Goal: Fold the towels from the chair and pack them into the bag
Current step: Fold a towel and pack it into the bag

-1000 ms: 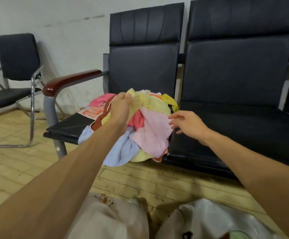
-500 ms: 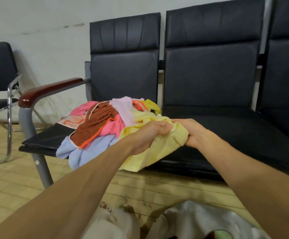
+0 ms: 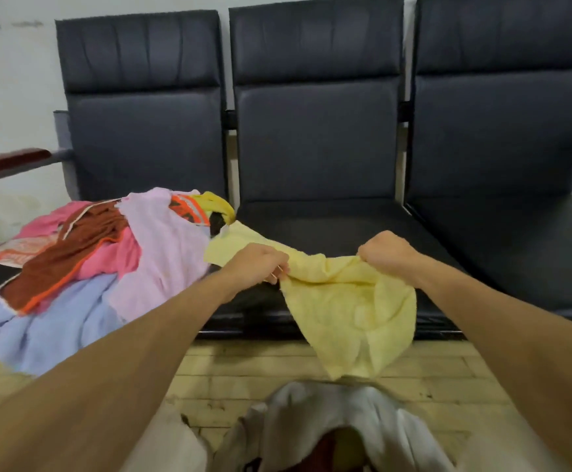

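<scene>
A pale yellow towel (image 3: 349,311) hangs over the front edge of the middle black seat. My left hand (image 3: 259,264) grips its upper edge on the left, and my right hand (image 3: 385,250) grips the same edge further right, so the cloth stretches between them and sags below. A heap of towels (image 3: 107,253) in pink, lilac, brown, light blue and yellow lies on the left seat. The white bag (image 3: 332,424) stands open on the floor below my hands, with something dark red inside.
Three joined black chairs (image 3: 315,137) fill the back, against a white wall. A dark wooden armrest (image 3: 8,161) sticks out at the left. An orange-printed sheet (image 3: 15,250) lies under the heap. The floor is pale wood planks (image 3: 441,373).
My left hand pulled the yellow towel off the heap and to the right. My right hand took hold of it, and the two hands have since moved apart, spreading its edge.
</scene>
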{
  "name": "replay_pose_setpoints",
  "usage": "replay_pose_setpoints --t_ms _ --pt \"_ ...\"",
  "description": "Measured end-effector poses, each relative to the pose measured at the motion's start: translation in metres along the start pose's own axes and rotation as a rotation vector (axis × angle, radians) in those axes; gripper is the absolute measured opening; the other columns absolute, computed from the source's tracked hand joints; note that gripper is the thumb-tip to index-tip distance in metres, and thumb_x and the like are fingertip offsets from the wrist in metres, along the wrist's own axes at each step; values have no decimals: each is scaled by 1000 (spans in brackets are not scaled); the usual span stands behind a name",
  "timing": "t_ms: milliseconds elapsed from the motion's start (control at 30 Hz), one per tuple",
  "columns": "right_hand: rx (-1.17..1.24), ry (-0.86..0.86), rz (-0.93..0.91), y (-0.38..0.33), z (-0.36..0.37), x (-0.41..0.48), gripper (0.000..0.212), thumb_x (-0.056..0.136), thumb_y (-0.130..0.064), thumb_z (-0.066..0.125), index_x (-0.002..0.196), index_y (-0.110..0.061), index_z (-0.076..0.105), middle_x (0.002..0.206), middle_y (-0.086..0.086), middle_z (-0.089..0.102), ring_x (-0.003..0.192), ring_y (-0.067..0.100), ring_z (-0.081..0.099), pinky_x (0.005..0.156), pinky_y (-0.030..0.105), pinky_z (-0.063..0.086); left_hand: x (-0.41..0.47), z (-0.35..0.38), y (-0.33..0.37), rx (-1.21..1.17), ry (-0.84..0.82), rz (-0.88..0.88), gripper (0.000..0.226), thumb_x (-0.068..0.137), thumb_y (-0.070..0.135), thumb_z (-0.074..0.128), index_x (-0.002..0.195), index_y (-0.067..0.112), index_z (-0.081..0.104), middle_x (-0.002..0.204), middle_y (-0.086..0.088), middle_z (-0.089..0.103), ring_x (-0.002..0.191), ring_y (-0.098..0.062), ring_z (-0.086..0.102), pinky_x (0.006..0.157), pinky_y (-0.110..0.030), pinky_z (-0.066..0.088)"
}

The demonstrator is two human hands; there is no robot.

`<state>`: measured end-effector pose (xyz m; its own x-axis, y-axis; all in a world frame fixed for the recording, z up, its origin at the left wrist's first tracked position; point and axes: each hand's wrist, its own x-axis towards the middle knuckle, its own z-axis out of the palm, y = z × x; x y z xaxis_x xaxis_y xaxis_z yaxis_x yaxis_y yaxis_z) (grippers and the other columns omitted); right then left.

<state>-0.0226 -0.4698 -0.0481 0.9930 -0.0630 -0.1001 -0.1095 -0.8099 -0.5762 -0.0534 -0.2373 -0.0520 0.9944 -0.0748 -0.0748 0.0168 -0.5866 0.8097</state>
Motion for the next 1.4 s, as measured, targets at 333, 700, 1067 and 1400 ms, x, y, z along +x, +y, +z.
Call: replay_pose_setpoints --t_ms 333,700,1067,1400 --pt "-325 -161 -426 15 16 0 44 89 -47 61 126 -24 55 119 -4 56 109 17 55 95 36 47 38 57 -5 544 -78 69 23 93 28 54 107 16 67 107 1 65 98 -16 58 86 -30 48" --pt "-38 174 -106 27 7 7 29 95 -13 42 116 -12 63 111 13 62 96 29 61 74 35 50 18 26 -16 647 -37 280 28 86 9 68 113 17 70 107 2 63 91 -8 51 82 -18 40" --pt "-324 124 -398 9 27 -9 13 95 -22 51 104 -19 60 110 0 49 99 19 53 88 38 49 5 -1 -30 548 -71 108 24 95 31 56 83 14 67 69 2 61 63 -10 54 62 -23 41" --pt "-267 -84 -227 -2 55 20 28 93 -30 58 118 -18 54 109 2 59 95 20 58 78 33 48 50 27 -37 656 65 -41 29 90 40 60 99 12 61 98 -6 62 91 -20 58 81 -33 50"
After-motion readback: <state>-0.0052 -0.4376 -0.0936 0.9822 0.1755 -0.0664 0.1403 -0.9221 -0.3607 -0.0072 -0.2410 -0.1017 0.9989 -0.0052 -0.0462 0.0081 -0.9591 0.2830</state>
